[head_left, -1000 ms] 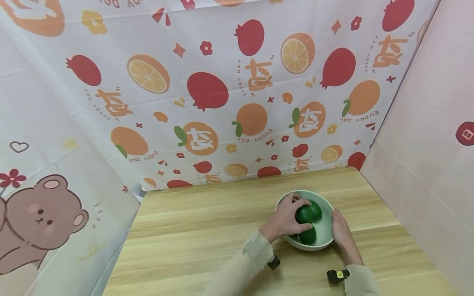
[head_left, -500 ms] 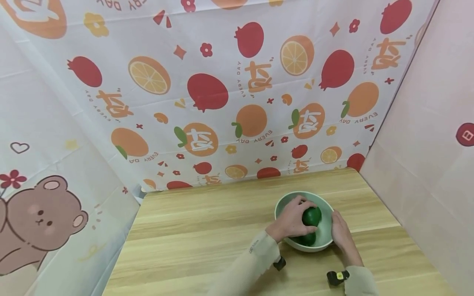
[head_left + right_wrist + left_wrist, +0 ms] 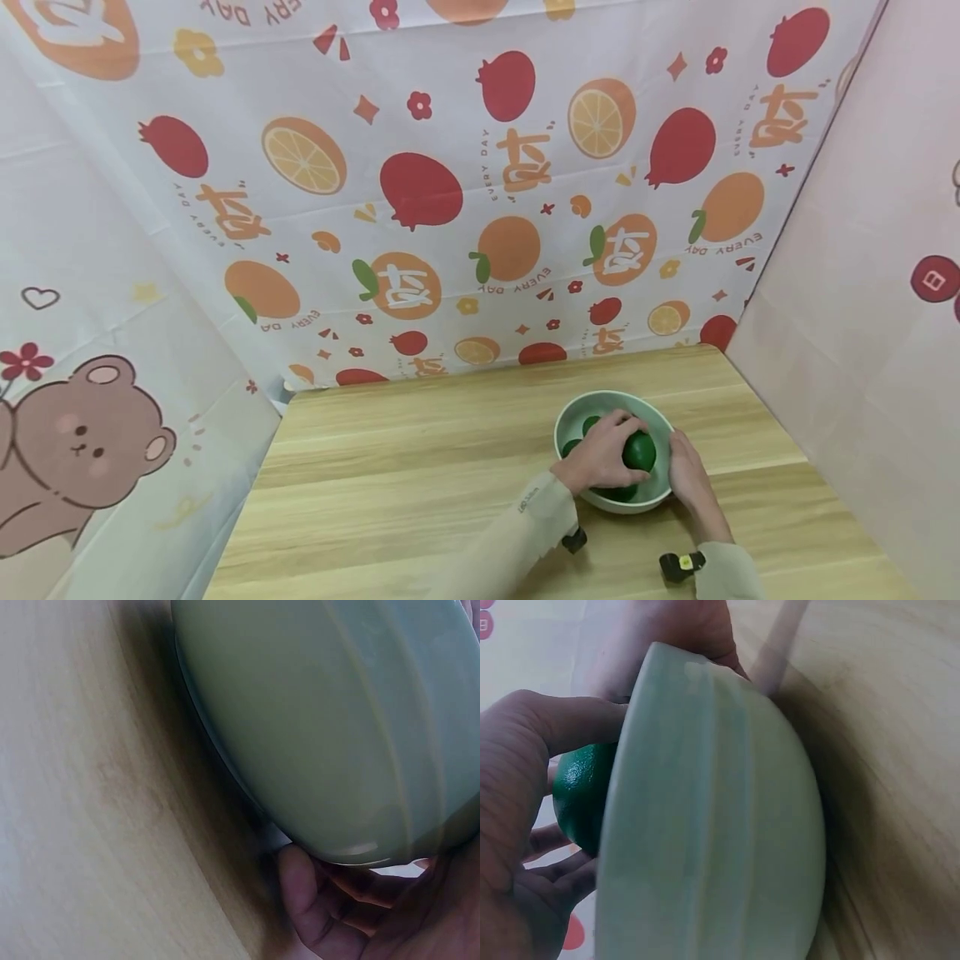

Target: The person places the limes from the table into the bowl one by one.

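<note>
A pale green bowl (image 3: pixel 634 506) stands on the wooden table, right of centre in the head view. My left hand (image 3: pixel 602 454) reaches inside it, fingers and thumb curved round a glossy dark green lime-like fruit (image 3: pixel 640 452). The left wrist view shows that fruit (image 3: pixel 583 791) partly hidden behind the bowl's rim. More green fruits lie lower in the bowl: one (image 3: pixel 591 423) past the left hand, one (image 3: pixel 571 447) by the left wall, one (image 3: pixel 621 493) below the hand. Against the bowl's right side, my right hand (image 3: pixel 688 473) holds the outer wall, its fingers (image 3: pixel 298 881) bent near the base.
Wooden tabletop (image 3: pixel 405 467) extends left of the bowl. A fruit-printed cloth (image 3: pixel 465 200) hangs behind the table's back edge, with pale cloths at both sides. A black wrist camera (image 3: pixel 575 540) sits near the left cuff, another (image 3: pixel 677 567) near the right.
My left hand, gripping the fruit, has moved rightward within the bowl, uncovering fruits at the bowl's left side. The right hand stays at the bowl's right wall.
</note>
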A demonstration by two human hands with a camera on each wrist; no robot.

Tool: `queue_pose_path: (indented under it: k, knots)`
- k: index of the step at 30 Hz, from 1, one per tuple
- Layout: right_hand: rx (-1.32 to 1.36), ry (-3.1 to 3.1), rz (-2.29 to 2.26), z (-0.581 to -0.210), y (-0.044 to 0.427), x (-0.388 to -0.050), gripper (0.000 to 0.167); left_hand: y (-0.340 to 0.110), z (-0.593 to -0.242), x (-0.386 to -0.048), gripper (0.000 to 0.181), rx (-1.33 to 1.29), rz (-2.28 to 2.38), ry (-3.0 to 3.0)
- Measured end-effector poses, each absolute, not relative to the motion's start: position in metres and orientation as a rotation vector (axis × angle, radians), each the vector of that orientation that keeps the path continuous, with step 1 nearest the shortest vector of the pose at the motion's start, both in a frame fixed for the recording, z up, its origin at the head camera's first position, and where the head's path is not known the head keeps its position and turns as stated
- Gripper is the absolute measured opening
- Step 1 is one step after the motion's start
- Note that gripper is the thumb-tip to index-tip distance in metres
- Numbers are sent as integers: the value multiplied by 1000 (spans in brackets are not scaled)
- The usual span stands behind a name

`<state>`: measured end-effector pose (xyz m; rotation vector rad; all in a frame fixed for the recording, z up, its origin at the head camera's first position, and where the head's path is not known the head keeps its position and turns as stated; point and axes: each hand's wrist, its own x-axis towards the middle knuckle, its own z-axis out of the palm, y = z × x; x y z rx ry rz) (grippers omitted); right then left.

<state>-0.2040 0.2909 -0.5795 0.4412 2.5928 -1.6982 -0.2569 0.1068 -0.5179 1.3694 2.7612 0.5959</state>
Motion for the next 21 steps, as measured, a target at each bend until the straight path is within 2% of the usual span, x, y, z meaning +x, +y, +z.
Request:
queue_pose_path:
  k: [21]
  knots:
    - [409,2576,-1692,-580,290,-205,67,125,-532,-254,59,1368,504,2778]
